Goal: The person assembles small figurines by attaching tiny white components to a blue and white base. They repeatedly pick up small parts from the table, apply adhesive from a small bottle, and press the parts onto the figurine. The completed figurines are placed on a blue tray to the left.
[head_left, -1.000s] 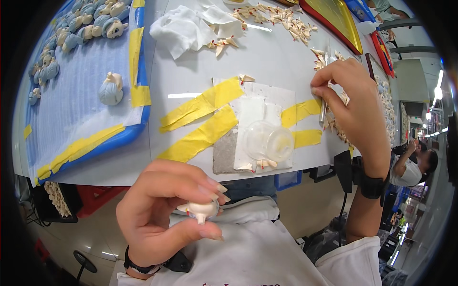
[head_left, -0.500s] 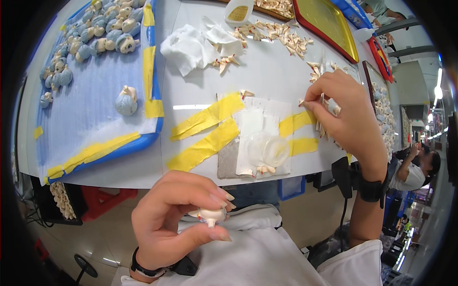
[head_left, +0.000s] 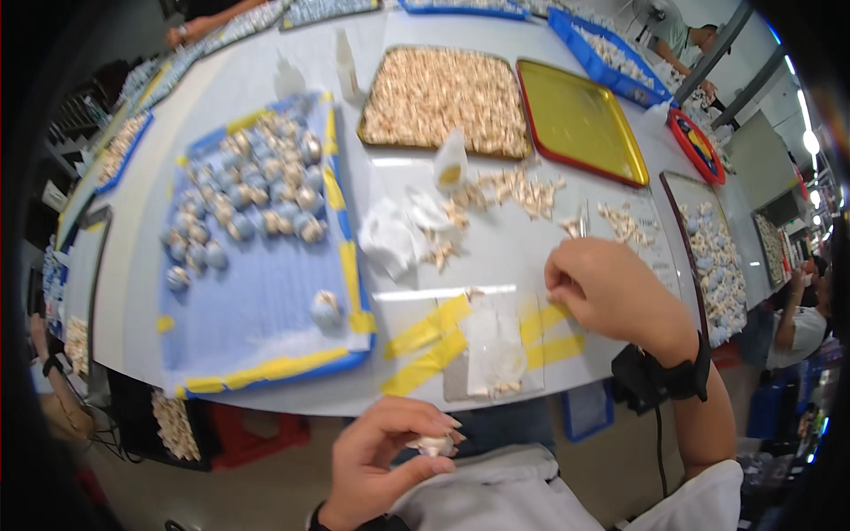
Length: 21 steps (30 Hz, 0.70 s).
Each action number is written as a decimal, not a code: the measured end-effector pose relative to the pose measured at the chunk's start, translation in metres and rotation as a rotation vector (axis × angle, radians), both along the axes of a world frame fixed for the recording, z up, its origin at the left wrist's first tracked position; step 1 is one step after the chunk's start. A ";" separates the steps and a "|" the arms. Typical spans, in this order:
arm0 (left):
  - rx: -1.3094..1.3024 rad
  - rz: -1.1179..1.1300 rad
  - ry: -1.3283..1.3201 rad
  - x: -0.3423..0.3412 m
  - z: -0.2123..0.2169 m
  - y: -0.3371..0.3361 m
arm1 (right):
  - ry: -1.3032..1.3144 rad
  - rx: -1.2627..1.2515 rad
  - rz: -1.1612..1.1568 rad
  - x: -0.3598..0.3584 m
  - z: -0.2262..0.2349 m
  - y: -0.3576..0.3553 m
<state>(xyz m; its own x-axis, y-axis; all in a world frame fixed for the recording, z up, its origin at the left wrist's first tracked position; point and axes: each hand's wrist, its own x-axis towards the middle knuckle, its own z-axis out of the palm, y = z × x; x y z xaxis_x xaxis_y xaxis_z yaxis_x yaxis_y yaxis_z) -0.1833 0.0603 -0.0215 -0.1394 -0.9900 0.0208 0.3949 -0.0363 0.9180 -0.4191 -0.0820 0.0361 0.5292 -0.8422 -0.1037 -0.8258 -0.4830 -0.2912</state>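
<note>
My left hand (head_left: 376, 460) is closed, thumb and fingertips pinching a small cream figurine piece (head_left: 432, 445) below the table's front edge. My right hand (head_left: 611, 288) is closed over the table at the right of a small taped-down work pad (head_left: 482, 354). A thin metal tool like tweezers (head_left: 583, 219) sticks up beyond its knuckles. Whether a small part is between its fingertips is hidden. On the pad lie a clear round dish (head_left: 506, 361) and a few cream bits (head_left: 507, 387). One blue-and-cream figurine (head_left: 326, 310) stands apart on the blue tray (head_left: 257, 341), with several more behind it.
Loose cream pieces (head_left: 527, 193), crumpled white tissue (head_left: 390, 239) and a squeeze bottle (head_left: 451, 164) lie beyond the pad. Farther back are a tray full of cream pieces (head_left: 443, 97) and a gold tray (head_left: 584, 124). A figurine tray (head_left: 708, 252) stands right. Other people work around.
My view has tilted up and shifted, showing more of the far table. My right hand has turned, hiding the pinched fingertips more. My left hand still holds the figurine piece.
</note>
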 end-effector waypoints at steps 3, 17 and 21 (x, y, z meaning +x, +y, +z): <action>0.042 0.003 -0.002 0.001 0.006 0.002 | 0.009 -0.095 0.074 -0.005 0.002 0.000; 0.002 -0.017 0.047 0.000 0.012 0.010 | -0.954 0.271 -0.380 -0.023 0.028 0.063; 0.012 -0.076 0.157 -0.005 0.015 0.007 | -0.974 0.265 -0.432 -0.029 0.023 0.081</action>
